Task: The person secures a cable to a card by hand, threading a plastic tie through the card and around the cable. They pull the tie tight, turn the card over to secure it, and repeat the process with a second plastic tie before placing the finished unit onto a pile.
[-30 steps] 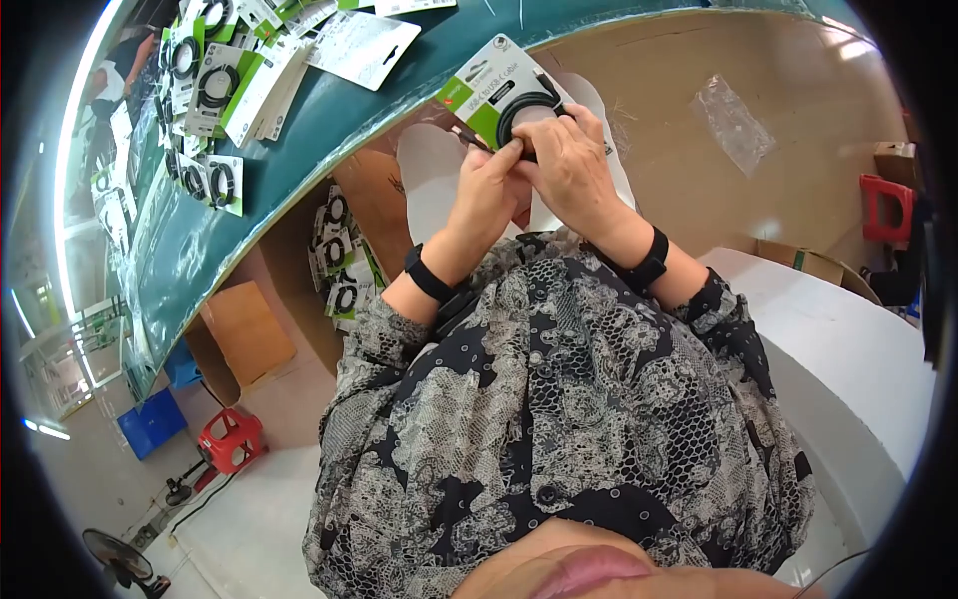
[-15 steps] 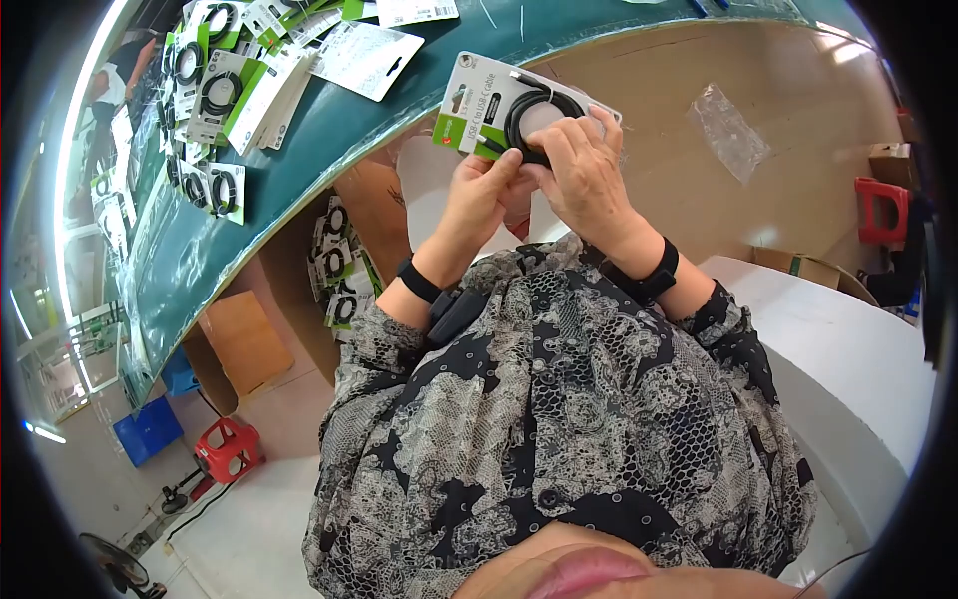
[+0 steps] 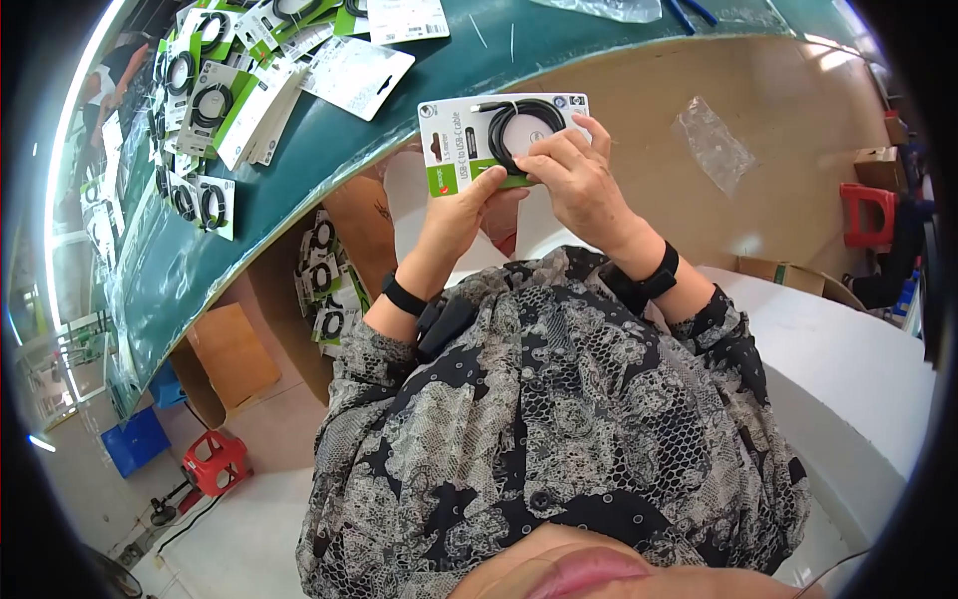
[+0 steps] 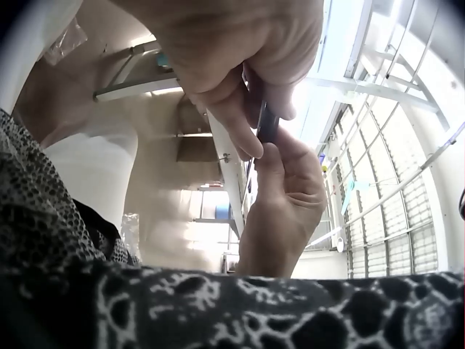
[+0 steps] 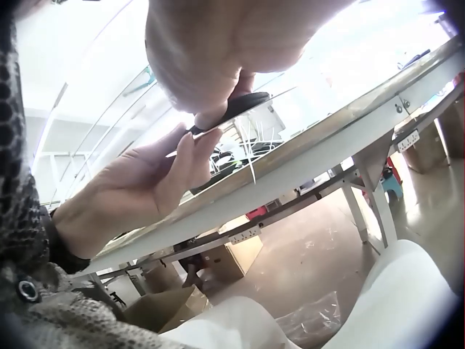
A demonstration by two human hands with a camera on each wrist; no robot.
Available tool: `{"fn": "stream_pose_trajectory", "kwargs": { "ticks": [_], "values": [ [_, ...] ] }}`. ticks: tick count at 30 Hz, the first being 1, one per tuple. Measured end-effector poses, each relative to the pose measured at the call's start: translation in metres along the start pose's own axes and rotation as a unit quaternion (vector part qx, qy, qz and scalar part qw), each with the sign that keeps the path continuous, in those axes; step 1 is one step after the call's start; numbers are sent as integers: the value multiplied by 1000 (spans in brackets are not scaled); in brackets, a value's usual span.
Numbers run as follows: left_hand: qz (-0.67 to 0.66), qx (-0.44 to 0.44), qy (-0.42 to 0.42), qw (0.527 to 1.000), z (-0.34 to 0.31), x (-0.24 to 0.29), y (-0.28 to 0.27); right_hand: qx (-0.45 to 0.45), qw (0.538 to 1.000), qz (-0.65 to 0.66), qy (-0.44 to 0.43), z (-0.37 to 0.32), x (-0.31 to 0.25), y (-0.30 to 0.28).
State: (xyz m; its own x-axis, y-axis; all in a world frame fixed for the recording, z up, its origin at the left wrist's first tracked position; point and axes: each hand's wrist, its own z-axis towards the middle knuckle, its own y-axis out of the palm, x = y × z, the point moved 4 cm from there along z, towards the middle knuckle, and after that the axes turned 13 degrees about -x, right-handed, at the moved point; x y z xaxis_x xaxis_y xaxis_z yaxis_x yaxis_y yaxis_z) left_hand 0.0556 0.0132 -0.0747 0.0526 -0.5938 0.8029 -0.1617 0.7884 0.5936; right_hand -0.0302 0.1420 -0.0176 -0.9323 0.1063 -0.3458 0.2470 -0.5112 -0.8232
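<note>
A white and green card (image 3: 454,125) with a coiled black cable (image 3: 496,137) on its face is held over the lap in the head view. My left hand (image 3: 461,212) pinches the card's lower edge, thumb on the front. My right hand (image 3: 582,180) has its thumb and fingers at the lower right of the coil, gripping it against the card. Seen edge-on in the right wrist view, the dark cable (image 5: 245,106) lies between the right hand (image 5: 218,51) and the left hand (image 5: 138,182).
Many carded cables (image 3: 212,107) lie heaped on the green table (image 3: 439,75) at the left. Below its edge, a box holds more carded cables (image 3: 324,275). A clear plastic bag (image 3: 715,145) lies on the floor. Red stools (image 3: 215,462) stand at both sides.
The card has turned from slanted to nearly level and shifted slightly down and left. Both hands have moved with it and keep hold. More of the card's face shows.
</note>
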Motion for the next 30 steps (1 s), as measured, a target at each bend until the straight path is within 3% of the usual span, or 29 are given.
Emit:
{"fn": "stream_pose_trajectory", "kwargs": {
  "ticks": [10,13,15,18,21,30],
  "values": [
    [-19,95,65,993,10,14,-13,-24,998,6,-51,45,21,-4],
    [-41,107,63,991,7,20,-15,96,995,38,-1,70,82,-32],
    [-45,108,49,992,2,19,-16,82,989,13,126,82,152,-36],
    [-57,96,40,993,-1,17,-13,80,989,-61,111,98,209,-30],
    [-71,74,44,994,-1,20,-14,-71,949,-270,144,121,225,-15],
    [-94,76,6,993,-4,11,-19,-123,949,-290,24,133,228,-14]
  ]
}}
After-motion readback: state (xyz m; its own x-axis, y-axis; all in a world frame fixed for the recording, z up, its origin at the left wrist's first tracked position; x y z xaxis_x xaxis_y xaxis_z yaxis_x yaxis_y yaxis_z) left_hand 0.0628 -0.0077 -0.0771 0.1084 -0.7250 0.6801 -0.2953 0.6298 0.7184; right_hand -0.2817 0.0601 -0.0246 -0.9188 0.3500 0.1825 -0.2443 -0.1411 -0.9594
